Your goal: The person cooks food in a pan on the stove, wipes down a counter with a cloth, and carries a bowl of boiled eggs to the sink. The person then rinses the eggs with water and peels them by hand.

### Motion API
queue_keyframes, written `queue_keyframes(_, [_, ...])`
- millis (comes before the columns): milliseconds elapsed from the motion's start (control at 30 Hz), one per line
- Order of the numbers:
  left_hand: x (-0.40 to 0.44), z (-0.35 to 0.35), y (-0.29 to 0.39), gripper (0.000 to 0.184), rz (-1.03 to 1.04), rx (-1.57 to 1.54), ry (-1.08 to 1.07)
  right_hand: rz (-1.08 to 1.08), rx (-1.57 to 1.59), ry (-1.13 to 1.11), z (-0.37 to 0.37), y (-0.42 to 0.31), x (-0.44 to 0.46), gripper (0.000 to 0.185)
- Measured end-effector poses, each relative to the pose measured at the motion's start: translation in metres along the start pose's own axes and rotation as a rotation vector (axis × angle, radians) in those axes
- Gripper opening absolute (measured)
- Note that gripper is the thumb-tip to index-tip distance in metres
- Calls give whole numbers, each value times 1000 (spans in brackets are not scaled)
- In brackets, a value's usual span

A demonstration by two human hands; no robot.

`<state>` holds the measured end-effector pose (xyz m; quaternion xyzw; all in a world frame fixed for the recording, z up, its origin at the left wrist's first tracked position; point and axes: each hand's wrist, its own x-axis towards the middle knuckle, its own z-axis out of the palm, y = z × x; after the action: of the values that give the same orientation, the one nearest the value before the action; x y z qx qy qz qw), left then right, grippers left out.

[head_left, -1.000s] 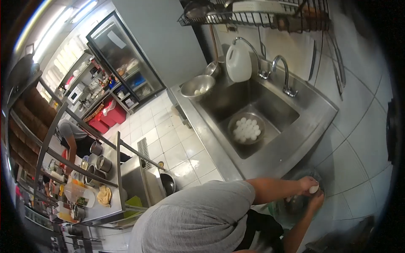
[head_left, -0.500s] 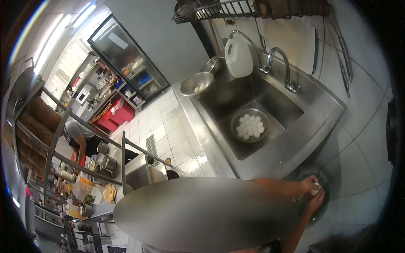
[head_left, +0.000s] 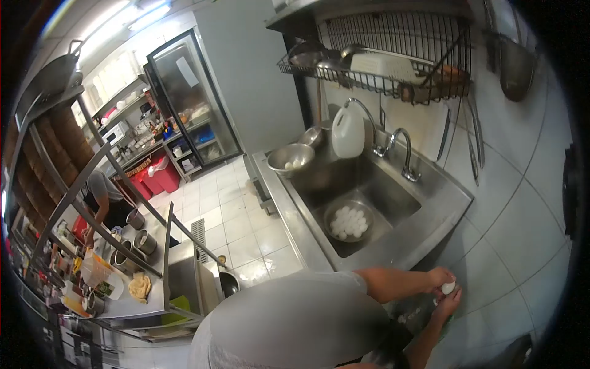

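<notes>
My left hand (head_left: 440,277) and my right hand (head_left: 451,299) come together at the right, past the sink's corner, both with bent fingers closed around a white egg (head_left: 448,287). A small white bit shows by the right fingers, too small to name. Below the hands is a dark, bag-like container (head_left: 410,309), partly hidden by my arms. In the steel sink (head_left: 393,195), a round bowl (head_left: 329,230) holds several white eggs (head_left: 348,221). Another metal bowl (head_left: 284,170) on the sink's left ledge has a few eggs (head_left: 296,163) inside.
A white plastic jug (head_left: 348,132) stands behind the basin beside two curved faucets (head_left: 402,144). Above hangs a wire dish rack (head_left: 393,55). At left, a steel table (head_left: 157,289) carries pots and a yellow cloth (head_left: 140,287). Another person (head_left: 104,197) works beyond it.
The view has tilted and shifted, showing more of the dish rack. My hands remain together on the egg, with their grip slightly changed.
</notes>
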<state>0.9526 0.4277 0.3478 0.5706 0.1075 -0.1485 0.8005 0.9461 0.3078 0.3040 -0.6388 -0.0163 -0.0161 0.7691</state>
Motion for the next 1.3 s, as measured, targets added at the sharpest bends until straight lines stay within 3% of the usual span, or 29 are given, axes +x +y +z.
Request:
queue_keyframes(67, [-10, 1, 15, 22, 54, -1, 5, -74, 124, 20, 21, -20, -7, 33])
queue_keyframes(267, [-46, 2, 49, 34, 252, 442, 129, -112, 67, 26, 46, -60, -24, 36])
queue_keyframes(367, [-78, 5, 71, 39, 209, 471, 146, -67, 90, 76, 54, -68, -26, 36])
queue_keyframes(567, [-75, -1, 78, 30, 187, 391, 98, -21, 58, 66, 63, -95, -41, 34])
queue_keyframes(667, [-54, -12, 84, 33, 6, 336, -78, -60, 31, -32, 69, -119, -58, 33])
queue_keyframes(767, [-102, 7, 95, 36, 119, 358, 9, -64, 52, 15, 71, -123, -59, 32])
queue_keyframes(867, [-65, -6, 73, 39, 212, 297, -54, -239, 87, 140, 66, -102, -37, 33])
queue_keyframes(933, [-97, 1, 89, 34, 154, 287, -123, -353, -162, 235, 47, -65, -6, 30])
queue_keyframes(967, [-71, -11, 75, 32, 128, 70, -225, -396, -290, 291, 36, -53, -3, 29])
queue_keyframes(1033, [-74, -11, 73, 26, -4, -245, -176, -415, -485, 430, 28, -75, -21, 28])
queue_keyframes(1067, [-61, -22, 65, 27, -42, -402, -313, -400, -533, 473, 15, -63, -16, 30])
queue_keyframes(1100, [-80, -20, 73, 29, -21, -380, -319, -248, -490, 432, 4, -61, -17, 34])
queue_keyframes(1133, [-75, -23, 71, 29, -14, -363, -342, -415, -706, 397, -7, -65, -28, 37])
queue_keyframes(1167, [-86, -15, 74, 30, -7, -406, -290, -37, -732, 239, -10, -88, -42, 41])
queue_keyframes(1200, [-82, -16, 74, 31, -11, -433, -409, 178, -735, 51, -29, -61, -26, 44])
queue_keyframes(1300, [-87, -5, 78, 31, -35, -409, -503, 83, -1151, -26, -49, -34, -31, 49])
